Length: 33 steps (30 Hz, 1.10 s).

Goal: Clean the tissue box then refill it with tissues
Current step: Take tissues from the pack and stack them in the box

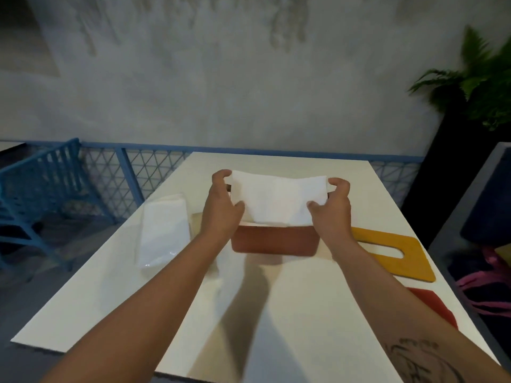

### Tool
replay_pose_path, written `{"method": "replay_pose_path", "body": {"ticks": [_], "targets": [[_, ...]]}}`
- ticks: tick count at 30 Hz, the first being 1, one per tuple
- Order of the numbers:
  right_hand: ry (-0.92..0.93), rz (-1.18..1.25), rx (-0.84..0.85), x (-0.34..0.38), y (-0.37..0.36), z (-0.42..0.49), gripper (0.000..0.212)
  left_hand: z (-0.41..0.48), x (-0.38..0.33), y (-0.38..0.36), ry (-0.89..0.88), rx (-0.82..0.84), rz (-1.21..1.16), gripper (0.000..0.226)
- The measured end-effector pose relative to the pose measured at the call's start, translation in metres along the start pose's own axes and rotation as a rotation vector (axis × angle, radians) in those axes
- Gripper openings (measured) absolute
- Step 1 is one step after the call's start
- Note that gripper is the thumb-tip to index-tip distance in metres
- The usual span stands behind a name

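Note:
A reddish-brown open tissue box [273, 241] stands in the middle of the white table [276, 313]. A white stack of tissues [276, 200] sits partly inside its top, sticking up above the rim. My left hand [221, 208] grips the stack's left end and my right hand [331, 208] grips its right end. The box's yellow lid [392, 252] with a long slot lies flat to the right of the box. A plastic-wrapped pack of tissues [163, 233] lies to the left of the box.
A red cloth [434, 305] lies at the table's right edge. A loose white tissue [218, 272] lies under my left forearm. Blue chairs [41, 194] and a mesh railing stand left and behind. A potted fern [481, 78] and a dark seat with pink straps are at right.

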State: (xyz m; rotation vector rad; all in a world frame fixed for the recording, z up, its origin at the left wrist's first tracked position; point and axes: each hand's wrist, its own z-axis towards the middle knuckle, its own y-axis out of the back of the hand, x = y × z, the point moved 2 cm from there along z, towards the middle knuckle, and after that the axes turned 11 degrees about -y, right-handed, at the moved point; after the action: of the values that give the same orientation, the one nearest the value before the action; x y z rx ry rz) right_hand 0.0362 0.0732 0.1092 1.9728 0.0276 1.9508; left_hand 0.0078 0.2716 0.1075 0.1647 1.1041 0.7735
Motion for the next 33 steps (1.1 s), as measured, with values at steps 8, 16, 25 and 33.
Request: {"method": "replay_pose_path", "body": {"ticks": [8,16,25,33], "targets": [[-0.006,-0.315,-0.028,-0.009,-0.035,0.042,0.049,0.051,0.033,-0.026,-0.095,0.389,0.45,0.036],[-0.069,-0.774,0.079,-0.017,-0.054,0.055,0.034,0.064,0.049,-0.052,-0.118,0.596,0.663,0.027],[-0.163,-1.078,0.207,-0.025,-0.067,0.071,0.025,0.071,0.053,-0.067,-0.211,0.778,0.876,0.02],[-0.124,-1.214,0.175,-0.017,-0.071,0.064,0.025,0.072,0.051,-0.071,-0.433,0.709,0.893,0.025]]}}
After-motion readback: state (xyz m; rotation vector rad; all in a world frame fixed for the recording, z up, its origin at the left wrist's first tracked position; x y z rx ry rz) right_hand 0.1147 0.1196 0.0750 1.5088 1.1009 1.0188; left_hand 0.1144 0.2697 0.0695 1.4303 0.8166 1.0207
